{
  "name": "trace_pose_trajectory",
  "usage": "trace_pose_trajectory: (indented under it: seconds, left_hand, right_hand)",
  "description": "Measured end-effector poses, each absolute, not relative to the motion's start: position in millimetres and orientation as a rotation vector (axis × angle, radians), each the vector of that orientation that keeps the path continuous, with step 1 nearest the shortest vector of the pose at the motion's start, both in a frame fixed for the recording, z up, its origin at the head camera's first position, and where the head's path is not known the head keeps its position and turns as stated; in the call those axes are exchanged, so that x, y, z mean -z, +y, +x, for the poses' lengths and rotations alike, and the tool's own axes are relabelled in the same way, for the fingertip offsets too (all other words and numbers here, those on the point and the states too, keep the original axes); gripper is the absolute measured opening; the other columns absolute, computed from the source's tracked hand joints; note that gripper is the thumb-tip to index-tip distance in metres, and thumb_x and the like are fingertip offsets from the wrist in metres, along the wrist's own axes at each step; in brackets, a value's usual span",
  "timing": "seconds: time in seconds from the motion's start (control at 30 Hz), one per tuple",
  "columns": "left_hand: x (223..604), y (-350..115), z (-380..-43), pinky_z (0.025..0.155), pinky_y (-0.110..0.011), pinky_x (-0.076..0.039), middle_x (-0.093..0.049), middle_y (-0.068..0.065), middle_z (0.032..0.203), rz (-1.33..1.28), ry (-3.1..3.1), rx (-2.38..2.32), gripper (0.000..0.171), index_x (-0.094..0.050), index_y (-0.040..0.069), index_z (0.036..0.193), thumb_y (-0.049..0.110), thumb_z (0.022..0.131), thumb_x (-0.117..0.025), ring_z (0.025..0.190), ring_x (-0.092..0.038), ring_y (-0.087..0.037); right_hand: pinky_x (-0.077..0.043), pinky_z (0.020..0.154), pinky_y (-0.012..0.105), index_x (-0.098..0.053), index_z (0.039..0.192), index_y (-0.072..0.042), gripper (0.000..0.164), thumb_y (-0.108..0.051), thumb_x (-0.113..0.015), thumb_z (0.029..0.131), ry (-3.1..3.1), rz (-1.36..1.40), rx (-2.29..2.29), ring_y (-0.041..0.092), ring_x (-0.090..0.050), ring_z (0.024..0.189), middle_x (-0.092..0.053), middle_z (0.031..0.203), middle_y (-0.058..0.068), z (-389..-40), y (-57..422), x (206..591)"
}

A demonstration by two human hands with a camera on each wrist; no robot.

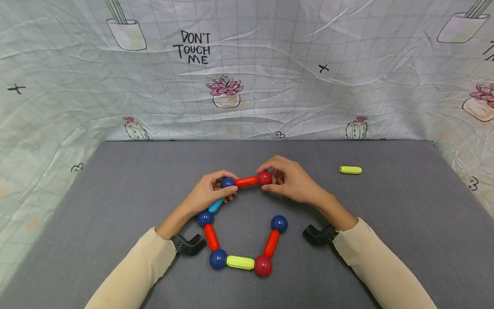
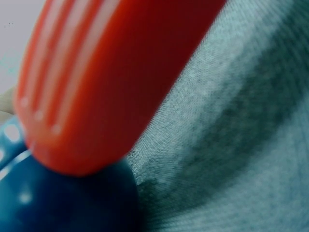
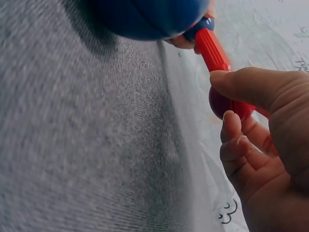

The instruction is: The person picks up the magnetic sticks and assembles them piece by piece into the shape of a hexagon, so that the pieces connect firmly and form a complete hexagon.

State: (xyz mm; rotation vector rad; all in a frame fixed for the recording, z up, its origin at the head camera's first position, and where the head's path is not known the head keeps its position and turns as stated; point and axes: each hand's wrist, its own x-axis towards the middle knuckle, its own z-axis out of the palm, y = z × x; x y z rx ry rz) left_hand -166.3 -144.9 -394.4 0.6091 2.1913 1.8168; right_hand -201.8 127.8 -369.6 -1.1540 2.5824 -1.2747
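My left hand (image 1: 208,192) grips a blue ball (image 1: 228,183) at the upper left of a chain of balls and rods. From that ball a light blue rod (image 1: 216,205) runs down to another blue ball (image 1: 205,218). A red rod (image 1: 247,181) joins the held blue ball to a red ball (image 1: 264,178), which my right hand (image 1: 289,178) pinches between thumb and fingers. The right wrist view shows the thumb and fingertips on this red ball (image 3: 221,102). Close up in the left wrist view, a red rod (image 2: 96,87) meets a blue ball (image 2: 67,198).
Nearer the front, the chain continues through a red rod (image 1: 211,237), a blue ball (image 1: 218,259), a yellow-green rod (image 1: 240,262), a red ball (image 1: 263,266), another red rod (image 1: 272,243) and an end blue ball (image 1: 279,223). A loose yellow-green rod (image 1: 350,170) lies at the back right.
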Motion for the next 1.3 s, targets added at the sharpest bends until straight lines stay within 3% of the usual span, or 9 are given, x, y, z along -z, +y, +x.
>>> trace_pose_trajectory:
  seconds: [0.5,1.3]
  left_hand:
    - [395.2,-144.7,-167.2,0.06,-0.035,-0.055,-0.066,-0.016,0.076,0.625,2.224,-1.808,0.031,-0.061,0.005,0.121,0.012,0.091,-0.066,0.067,-0.063,-0.026]
    - [397.9,-144.3,-166.9,0.057,-0.033,-0.054,-0.064,-0.016,0.075,0.621,2.251,-1.817,0.027,-0.064,0.004,0.117,0.009,0.091,-0.066,0.064,-0.061,-0.027]
  right_hand:
    - [-0.045,0.057,0.026,-0.066,0.117,-0.011,0.04,-0.009,-0.079,0.079,2.647,-1.065,1.339,0.012,-0.05,0.067,-0.057,0.107,0.001,-194.3,116.1,370.4]
    - [-0.043,0.056,0.023,-0.069,0.116,-0.009,0.041,-0.006,-0.08,0.077,2.763,-1.215,1.261,0.011,-0.048,0.065,-0.055,0.109,0.006,-190.2,109.7,373.8]
